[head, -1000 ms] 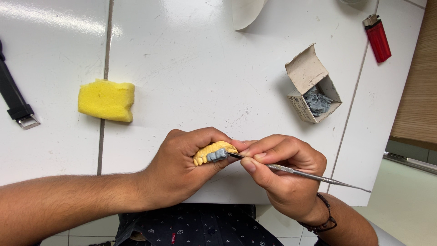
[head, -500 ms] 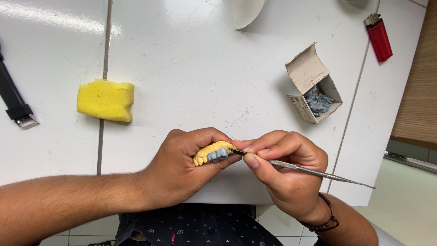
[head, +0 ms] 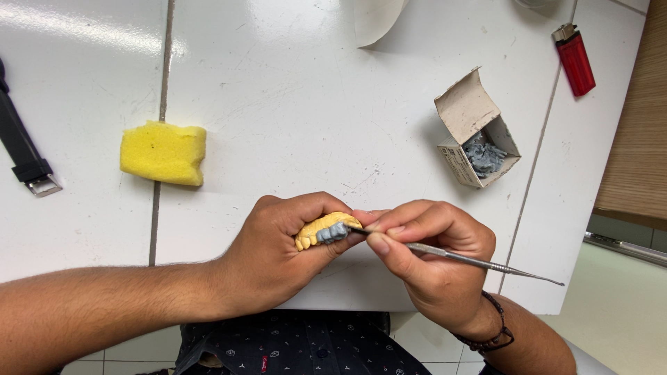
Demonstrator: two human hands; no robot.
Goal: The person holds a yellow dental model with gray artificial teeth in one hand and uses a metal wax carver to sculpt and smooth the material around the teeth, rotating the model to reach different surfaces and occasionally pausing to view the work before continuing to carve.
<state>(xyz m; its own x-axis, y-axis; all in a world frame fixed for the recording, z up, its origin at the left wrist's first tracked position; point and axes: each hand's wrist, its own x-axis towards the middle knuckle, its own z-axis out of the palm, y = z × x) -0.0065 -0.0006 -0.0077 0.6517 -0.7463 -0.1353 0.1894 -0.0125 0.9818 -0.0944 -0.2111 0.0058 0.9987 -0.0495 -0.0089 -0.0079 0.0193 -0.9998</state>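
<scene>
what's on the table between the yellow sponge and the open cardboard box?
Nothing: in the head view the stretch of white table between the yellow sponge and the open cardboard box is bare, with only scuff marks.

I count two hands: one left hand (head: 274,253) and one right hand (head: 434,260). Between them is one yellow tooth model (head: 321,228) and one thin metal tool (head: 472,260). On the table (head: 313,104) I see one yellow sponge (head: 163,153) at ten o'clock, one open cardboard box (head: 476,128) at two o'clock, one red lighter (head: 574,59) at one o'clock, and one black strap (head: 21,149) at nine o'clock.
</scene>
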